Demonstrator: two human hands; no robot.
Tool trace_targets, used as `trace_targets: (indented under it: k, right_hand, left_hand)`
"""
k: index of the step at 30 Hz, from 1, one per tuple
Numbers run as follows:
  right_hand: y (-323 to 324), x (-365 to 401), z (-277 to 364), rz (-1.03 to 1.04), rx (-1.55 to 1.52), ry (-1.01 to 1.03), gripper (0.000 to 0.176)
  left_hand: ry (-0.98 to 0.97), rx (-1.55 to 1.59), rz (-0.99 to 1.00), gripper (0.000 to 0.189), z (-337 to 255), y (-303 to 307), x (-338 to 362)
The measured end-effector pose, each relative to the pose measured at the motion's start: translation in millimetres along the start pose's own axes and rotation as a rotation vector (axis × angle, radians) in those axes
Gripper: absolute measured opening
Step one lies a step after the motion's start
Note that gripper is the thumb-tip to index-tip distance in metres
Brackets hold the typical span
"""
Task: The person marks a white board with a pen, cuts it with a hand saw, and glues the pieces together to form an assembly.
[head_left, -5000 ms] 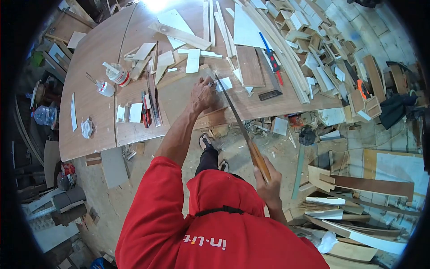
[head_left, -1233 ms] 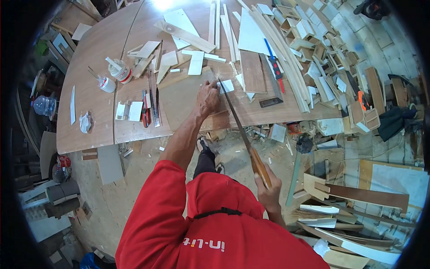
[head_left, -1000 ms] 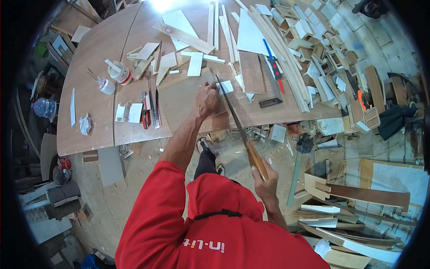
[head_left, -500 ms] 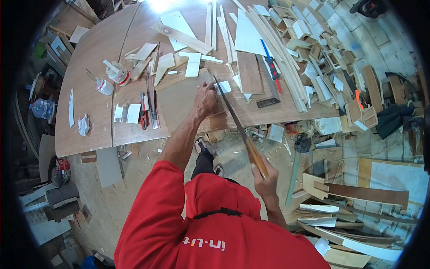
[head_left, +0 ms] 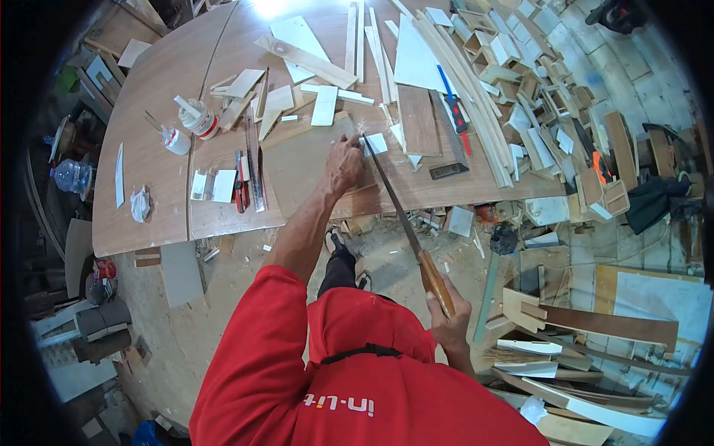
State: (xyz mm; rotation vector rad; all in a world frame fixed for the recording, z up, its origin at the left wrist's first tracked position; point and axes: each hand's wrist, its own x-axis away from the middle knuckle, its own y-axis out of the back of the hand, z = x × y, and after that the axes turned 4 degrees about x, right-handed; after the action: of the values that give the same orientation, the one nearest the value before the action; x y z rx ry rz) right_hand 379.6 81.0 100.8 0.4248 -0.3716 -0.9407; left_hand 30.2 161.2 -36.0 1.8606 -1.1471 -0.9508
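My right hand (head_left: 451,316) is wrapped around the wooden handle of a handsaw (head_left: 405,223), seen nearly edge-on. The blade slants up and left over the table's front edge, and its tip lies across a small white board (head_left: 377,143). Just left of the blade tip, my left hand (head_left: 344,165) presses down with bent fingers, the fingertips at that board's left edge. Under the left hand lies a flat brown panel (head_left: 297,175). Part of the white board's edge is hidden by the fingers and the blade.
On the table (head_left: 149,97) lie pliers (head_left: 242,189), glue pots (head_left: 197,119), a try square (head_left: 449,171), a blue-and-red cutter (head_left: 455,111) and long wooden strips (head_left: 476,111). Many small wooden boxes (head_left: 520,89) are heaped to the right. Wood offcuts (head_left: 587,372) are stacked at lower right.
My right hand has drawn the saw back toward my body and slightly right, so its tip sits lower on the white board. The left hand stays in place.
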Motion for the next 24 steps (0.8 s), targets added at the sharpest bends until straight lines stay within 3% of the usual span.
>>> trace_targets:
  k: [4,6,11,14,15,18,19,22,24]
  right_hand:
    - [-13,-26,-7,0.012,0.021,-0.048,0.041]
    - [-14,-6,-23,-0.105,0.076,0.146,0.039]
    - [-8,-21,-3,0.005,0.078,-0.049,0.04]
    - [-18,-20,-12,-0.057,0.013,0.067,0.038]
    - [-11,-7,-11,-0.033,0.012,-0.004,0.037]
    - [-2,-4,1,-0.077,0.001,0.044,0.038]
    - [1,-13,5,0.038,0.042,-0.154,0.04]
    - [-19,-24,-10,-0.048,0.044,-0.016,0.039]
    - [-9,-9,-8,0.026,-0.006,-0.046,0.039]
  left_hand:
    - [-0.046,0.016,-0.057,0.018,8,-6,-4]
    - [-0.102,-0.068,-0.035,0.027,15,-13,-3]
    - [-0.089,-0.043,-0.091,0.025,9,-11,-3]
    - [-0.07,-0.078,-0.079,0.025,4,1,-7]
    - [-0.053,-0.097,-0.039,0.026,2,-1,0]
    - [-0.1,-0.058,-0.053,0.028,12,-10,-1]
    - [-0.102,-0.054,-0.053,0.028,13,-14,0]
    - [-0.075,-0.075,-0.08,0.03,6,-2,-4]
    - [-0.048,-0.053,-0.008,0.03,4,-1,0]
